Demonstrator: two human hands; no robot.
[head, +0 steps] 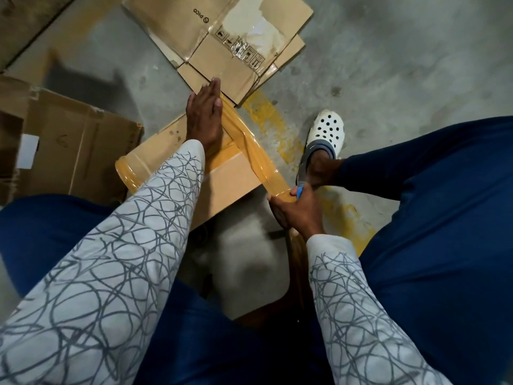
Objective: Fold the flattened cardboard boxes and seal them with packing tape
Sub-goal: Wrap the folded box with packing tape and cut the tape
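Amber tape [249,151] taut over box [230,179], from flat left hand [204,118] to right hand [297,212]

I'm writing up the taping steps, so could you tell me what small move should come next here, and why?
Probably sever the packing tape near the right hand: the left hand presses it flat on the box, and it's stretched past the edge.

A single head-worn wide-angle camera looked steeply down from close above the person's lap, facing forward over both sleeved forearms toward the concrete floor [402,51]; no second view existed.
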